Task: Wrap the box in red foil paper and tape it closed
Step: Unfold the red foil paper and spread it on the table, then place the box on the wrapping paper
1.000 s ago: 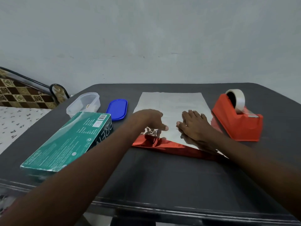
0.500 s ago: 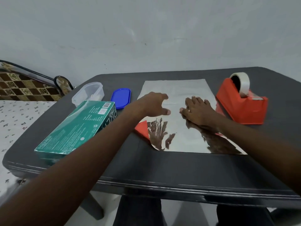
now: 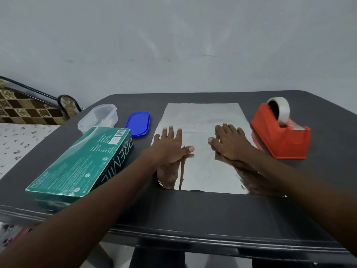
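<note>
Both the left hand [image 3: 170, 147] and right hand [image 3: 230, 144] lay spread flat on the foil sheet [image 3: 201, 120], which looked thin, slippery and crease-prone, best lifted by its edges.

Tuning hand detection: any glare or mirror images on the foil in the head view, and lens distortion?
Head view: foil paper lies silver side up and mirrors the left hand and right hand toward its near edge, a false-hand risk; lighting soft and even; wide-angle bends the table edge; focus sharp.
</note>
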A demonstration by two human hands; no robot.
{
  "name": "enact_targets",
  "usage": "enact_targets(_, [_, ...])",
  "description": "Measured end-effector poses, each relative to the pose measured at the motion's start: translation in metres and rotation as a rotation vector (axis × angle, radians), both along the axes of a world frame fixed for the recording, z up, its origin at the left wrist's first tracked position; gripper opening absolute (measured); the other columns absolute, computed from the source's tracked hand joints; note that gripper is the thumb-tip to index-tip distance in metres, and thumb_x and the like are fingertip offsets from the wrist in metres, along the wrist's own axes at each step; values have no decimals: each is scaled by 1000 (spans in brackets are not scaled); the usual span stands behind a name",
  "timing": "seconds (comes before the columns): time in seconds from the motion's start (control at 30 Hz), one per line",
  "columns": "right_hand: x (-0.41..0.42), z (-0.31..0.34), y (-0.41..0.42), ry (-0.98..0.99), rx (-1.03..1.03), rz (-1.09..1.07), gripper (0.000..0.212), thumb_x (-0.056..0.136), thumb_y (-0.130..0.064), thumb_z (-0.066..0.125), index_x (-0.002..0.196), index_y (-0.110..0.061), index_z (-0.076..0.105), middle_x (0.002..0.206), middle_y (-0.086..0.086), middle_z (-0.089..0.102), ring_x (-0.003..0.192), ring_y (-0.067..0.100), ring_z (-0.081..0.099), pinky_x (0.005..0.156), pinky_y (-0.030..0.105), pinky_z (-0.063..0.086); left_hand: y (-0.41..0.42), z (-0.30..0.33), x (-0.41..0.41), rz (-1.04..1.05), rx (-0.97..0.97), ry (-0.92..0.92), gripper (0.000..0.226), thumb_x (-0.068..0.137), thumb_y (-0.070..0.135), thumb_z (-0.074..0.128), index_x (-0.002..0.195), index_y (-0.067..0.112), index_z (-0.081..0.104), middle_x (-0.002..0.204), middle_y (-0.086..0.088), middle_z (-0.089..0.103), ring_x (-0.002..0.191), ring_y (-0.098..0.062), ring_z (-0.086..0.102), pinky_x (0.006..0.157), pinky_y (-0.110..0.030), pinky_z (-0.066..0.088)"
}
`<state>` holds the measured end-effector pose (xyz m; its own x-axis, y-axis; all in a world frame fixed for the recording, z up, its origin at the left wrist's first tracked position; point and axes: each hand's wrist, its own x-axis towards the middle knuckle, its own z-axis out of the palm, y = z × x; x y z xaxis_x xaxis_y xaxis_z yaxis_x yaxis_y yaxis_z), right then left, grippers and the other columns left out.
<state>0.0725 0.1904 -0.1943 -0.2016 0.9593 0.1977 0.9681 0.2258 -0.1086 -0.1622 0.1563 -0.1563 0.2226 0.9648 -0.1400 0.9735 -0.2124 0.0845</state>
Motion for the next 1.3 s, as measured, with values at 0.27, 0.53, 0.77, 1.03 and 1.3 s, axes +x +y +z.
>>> enact_targets(0.27, [-1,5,-4,-4,-24,9,80,81,-67,1,126,-15,42,139,13,46,132,31,37,110,54,26,19,9,34,-21,76,-85,79,97,65,33,153,10,24,158,-16,27,147,-31,22,113,-51,24])
enact_targets(0.53, [-2,13,-9,-52,-48,4,75,82,-66,7,122,-15,44,130,11,50,125,30,43,104,51,31,7,8,19,-35,62,-37,78,100,58,32,158,12,9,165,-17,4,152,-32,-2,120,-49,6])
enact_targets(0.77, [-13,41,0,-143,-113,-30,62,93,-66,36,124,-14,50,126,12,61,118,34,54,102,50,37,-44,82,-38,114,320,-77,46,97,50,49,126,16,57,133,-7,59,122,-28,54,99,-38,41])
enact_targets(1.03, [-113,79,-44,-80,29,262,55,99,-51,43,135,-8,47,129,15,61,118,34,54,98,45,44,-94,85,-140,455,185,-97,102,78,87,26,151,16,34,149,-22,40,138,-38,38,111,-47,31])
enact_targets(1.3, [-223,86,-76,169,16,414,24,96,-33,53,101,-9,51,97,11,66,77,25,51,63,32,38,-105,54,-166,507,117,-114,126,59,97,42,155,20,17,153,-21,31,137,-38,37,111,-49,35])
